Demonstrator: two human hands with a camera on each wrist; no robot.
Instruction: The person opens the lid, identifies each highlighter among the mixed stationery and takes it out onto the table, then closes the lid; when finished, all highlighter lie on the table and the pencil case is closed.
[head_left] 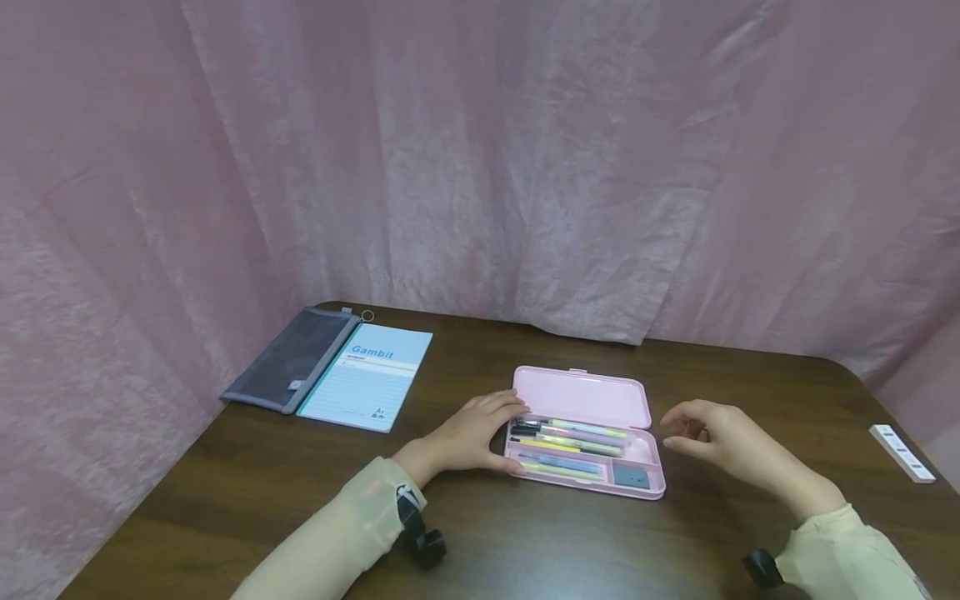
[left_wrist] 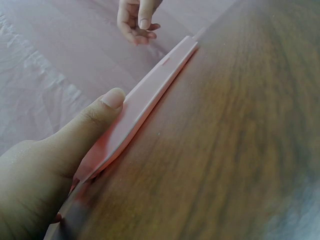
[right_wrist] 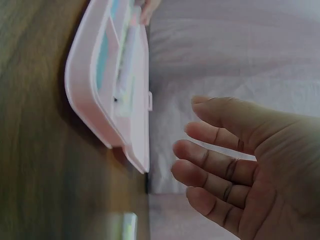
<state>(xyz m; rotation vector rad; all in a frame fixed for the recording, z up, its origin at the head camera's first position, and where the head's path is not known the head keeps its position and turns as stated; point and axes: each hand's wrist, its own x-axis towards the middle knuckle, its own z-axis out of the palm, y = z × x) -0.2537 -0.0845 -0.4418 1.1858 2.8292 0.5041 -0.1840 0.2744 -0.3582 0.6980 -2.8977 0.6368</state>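
Note:
A pink pencil case (head_left: 577, 396) lies on the table with its lid folded back. Inside are several pens and highlighters (head_left: 570, 446), plus a dark grey-blue eraser (head_left: 631, 476) in the front right compartment. My left hand (head_left: 472, 433) grips the case's left end, with the thumb (left_wrist: 102, 107) against its front wall and the fingers by the hinge side. Just right of the case, my right hand (head_left: 723, 437) hovers apart from it. Its fingers (right_wrist: 215, 155) are loosely bent, and nothing shows between them and the thumb.
A light blue notebook (head_left: 367, 375) lies at the left, beside a dark grey zip pouch (head_left: 296, 358). Near the table's right edge is a narrow white strip (head_left: 902, 453) with small dark marks. A pink curtain (head_left: 480, 167) hangs behind the wooden table (head_left: 525, 542).

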